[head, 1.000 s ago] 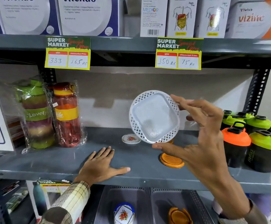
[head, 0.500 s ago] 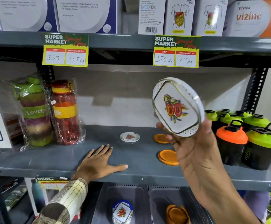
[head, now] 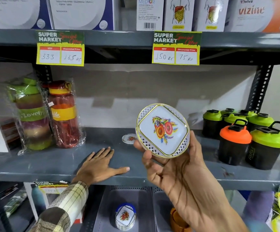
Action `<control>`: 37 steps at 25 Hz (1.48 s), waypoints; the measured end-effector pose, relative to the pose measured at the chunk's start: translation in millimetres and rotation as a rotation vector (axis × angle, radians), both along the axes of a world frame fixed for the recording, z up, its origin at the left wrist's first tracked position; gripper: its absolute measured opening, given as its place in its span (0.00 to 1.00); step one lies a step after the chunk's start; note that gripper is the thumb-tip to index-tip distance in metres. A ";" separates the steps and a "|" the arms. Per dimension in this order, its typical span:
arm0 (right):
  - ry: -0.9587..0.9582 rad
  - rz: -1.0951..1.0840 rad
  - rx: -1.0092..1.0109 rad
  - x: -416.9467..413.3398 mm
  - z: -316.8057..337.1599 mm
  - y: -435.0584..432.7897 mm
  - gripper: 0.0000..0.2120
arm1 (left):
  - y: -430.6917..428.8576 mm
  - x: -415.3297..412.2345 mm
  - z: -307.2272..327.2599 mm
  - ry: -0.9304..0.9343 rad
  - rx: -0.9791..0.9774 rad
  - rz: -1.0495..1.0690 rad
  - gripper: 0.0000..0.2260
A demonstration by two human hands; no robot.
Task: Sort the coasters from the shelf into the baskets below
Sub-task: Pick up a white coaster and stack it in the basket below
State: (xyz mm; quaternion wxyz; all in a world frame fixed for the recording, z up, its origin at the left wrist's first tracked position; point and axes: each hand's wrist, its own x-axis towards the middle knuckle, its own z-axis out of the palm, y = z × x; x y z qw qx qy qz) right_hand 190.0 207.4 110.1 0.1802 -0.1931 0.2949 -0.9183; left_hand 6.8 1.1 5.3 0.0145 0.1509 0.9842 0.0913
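Up close, round lattice-rimmed floral coaster [head: 163,130]

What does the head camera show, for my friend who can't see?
The right hand holds up a white flowered coaster before a grey shelf. The left hand lies flat on the shelf; two baskets sit below.

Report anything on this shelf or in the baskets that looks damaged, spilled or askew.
Nothing stands out. The white floral coaster in the right hand looks intact, and another floral coaster lies flat on the grey shelf.
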 end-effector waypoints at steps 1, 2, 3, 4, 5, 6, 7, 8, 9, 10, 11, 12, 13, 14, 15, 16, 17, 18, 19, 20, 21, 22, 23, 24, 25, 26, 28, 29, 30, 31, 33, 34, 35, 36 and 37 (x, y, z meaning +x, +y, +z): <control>-0.029 -0.109 0.038 -1.9 -3.1 1.2 0.46 | -0.5 -0.9 -1.2 0.004 0.001 -0.001 0.65; -0.063 -0.213 0.061 0.1 -4.0 1.3 0.49 | -0.8 -1.6 -2.4 0.008 -0.001 0.000 0.64; -0.062 -0.266 0.072 3.6 -5.8 3.9 0.45 | -0.9 -2.4 -3.4 0.011 -0.002 0.004 0.62; -0.027 -0.292 0.088 7.7 -5.8 4.3 0.39 | -0.9 -2.9 -3.7 0.010 -0.002 0.008 0.61; 0.021 -0.309 0.120 11.8 -8.6 4.6 0.35 | -1.0 -2.7 -4.0 0.007 -0.001 0.009 0.61; 0.053 -0.325 0.171 17.9 -10.1 3.2 0.33 | -0.5 -1.7 -3.0 0.004 0.000 0.008 0.63; 0.064 -0.359 0.220 22.8 -14.7 2.9 0.31 | -0.1 -0.3 -2.2 -0.001 0.000 0.005 0.65; 0.060 -0.382 0.248 23.7 -17.5 2.1 0.28 | 0.7 1.2 0.0 -0.010 0.001 0.003 0.68; 0.072 -0.406 0.265 25.4 -22.0 1.7 0.25 | 1.1 2.9 1.1 -0.026 0.006 0.003 0.71; 0.072 -0.435 0.288 27.6 -24.6 -0.4 0.23 | 1.6 4.7 2.6 -0.035 0.014 0.005 0.72; 0.075 -0.461 0.317 28.0 -29.6 -0.9 0.23 | 2.5 6.3 4.4 -0.030 0.018 0.003 0.73; 0.071 -0.480 0.353 30.1 -33.4 -3.1 0.23 | 3.1 7.6 6.1 -0.025 0.014 0.000 0.74; 0.061 -0.493 0.378 29.7 -42.3 -3.3 0.23 | 3.5 8.9 7.7 -0.027 0.005 -0.004 0.75; 0.033 -0.496 0.400 29.7 -52.0 -4.2 0.23 | 3.4 9.7 8.4 -0.035 -0.004 -0.006 0.75; 0.003 -0.492 0.414 28.5 -65.2 -3.8 0.22 | 3.3 9.6 8.4 -0.039 -0.005 -0.007 0.75; -0.042 -0.486 0.428 28.2 -78.9 -4.6 0.21 | 3.0 8.9 8.0 -0.040 -0.002 -0.005 0.74; -0.098 -0.476 0.449 25.0 -97.2 -4.4 0.20 | 2.4 8.0 6.3 -0.038 0.002 0.001 0.71; -0.169 -0.466 0.474 21.4 -116.2 -5.1 0.17 | 1.7 6.8 3.9 -0.026 0.001 0.008 0.68; -0.240 -0.463 0.493 16.0 -138.2 -4.6 0.14 | 1.7 5.3 2.9 -0.013 -0.005 0.015 0.65; -0.319 -0.464 0.507 10.0 -159.7 -6.1 0.10 | 1.2 4.1 1.4 -0.010 -0.011 0.021 0.63; -0.387 -0.468 0.529 1.0 -185.2 -6.2 0.08 | 1.6 3.7 1.2 -0.009 -0.017 0.025 0.61; -0.441 -0.469 0.564 -9.4 -207.5 -8.0 0.07 | 2.2 2.8 0.9 -0.008 -0.021 0.025 0.61; -0.480 -0.471 0.600 -21.4 -230.7 -9.9 0.06 | 2.6 2.9 1.4 -0.009 -0.021 0.024 0.61; -0.511 -0.472 0.636 -34.0 -253.1 -11.9 0.06 | 2.6 3.2 1.7 -0.006 -0.020 0.023 0.60; -0.536 -0.468 0.678 -48.2 -275.1 -13.2 0.06 | 2.5 2.8 1.5 -0.003 -0.018 0.021 0.60; -0.539 -0.466 0.725 -62.9 -294.5 -15.0 0.07 | 2.0 2.1 1.2 0.000 -0.018 0.022 0.60; -0.533 -0.453 0.792 -87.7 -324.9 -17.4 0.08 | 1.5 3.5 1.3 0.004 -0.019 0.020 0.60; -0.551 -0.451 0.797 -99.8 -335.3 -19.2 0.06 | 1.3 2.8 1.3 0.006 -0.017 0.019 0.60; -0.582 -0.452 0.796 -111.7 -345.4 -20.7 0.04 | 1.3 2.6 1.6 0.008 -0.017 0.017 0.60; -0.619 -0.454 0.810 -122.7 -353.8 -22.1 0.05 | 1.5 1.6 1.5 0.008 -0.017 0.017 0.60; -0.659 -0.454 0.843 -142.0 -372.3 -24.9 0.05 | 1.5 0.6 0.9 0.014 -0.017 0.018 0.60; -0.664 -0.471 0.845 -149.0 -382.6 -26.4 0.04 | 1.6 0.7 0.5 0.020 -0.017 0.018 0.60; -0.649 -0.483 0.870 -154.8 -391.6 -28.4 0.04 | 0.6 -2.0 -0.7 0.022 -0.015 0.020 0.60; -0.628 -0.496 0.892 -158.2 -402.0 -28.7 0.05 | 0.6 -2.0 -1.0 0.024 -0.014 0.021 0.60; -0.606 -0.504 0.896 -158.8 -410.4 -28.0 0.06 | 1.1 -0.6 -0.9 0.029 -0.016 0.018 0.60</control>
